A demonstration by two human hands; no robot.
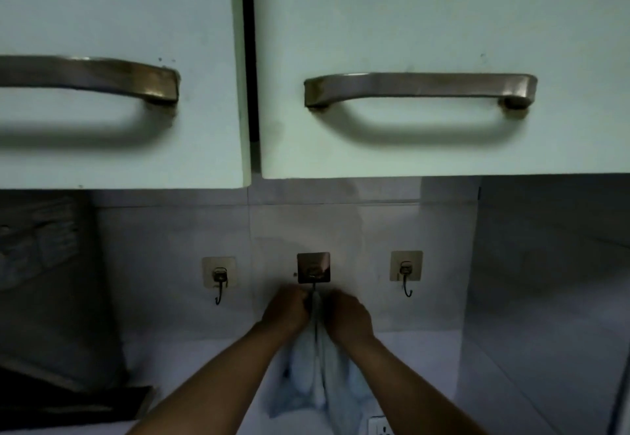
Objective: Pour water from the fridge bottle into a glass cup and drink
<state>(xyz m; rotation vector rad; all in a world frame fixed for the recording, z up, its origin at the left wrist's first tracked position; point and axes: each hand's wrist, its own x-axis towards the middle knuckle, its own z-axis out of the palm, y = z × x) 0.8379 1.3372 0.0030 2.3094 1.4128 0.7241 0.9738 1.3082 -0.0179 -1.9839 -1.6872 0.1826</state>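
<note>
**Hands at the towel, bottle and cup out of sight**

Your left hand (pixel 285 310) and right hand (pixel 347 317) were both raised to the middle hook (pixel 313 269) on the wall under the cabinets (pixel 426 25). Each grip was clenched on the top of the pale towel (pixel 318 376), one on either side of the point where it met the hook, with the cloth hanging slack between your forearms. Whether the towel's loop was seated on the hook could not be told; your knuckles covered it.

The towel looked soft and light, so it should bunch and slide rather than resist. The two side hooks (pixel 218 278) were bare.

Neither the fridge bottle nor the glass cup was in view, so their place relative to your grips could not be told. No counter showed either, only wall and a socket (pixel 380 428) at the bottom edge.

As a judgement: a chilled bottle would likely be heavy when full and slick with condensation, so take it around the middle of the body. The glass cup would be rigid, smooth and breakable; hold it low around its wall while pouring.
</note>
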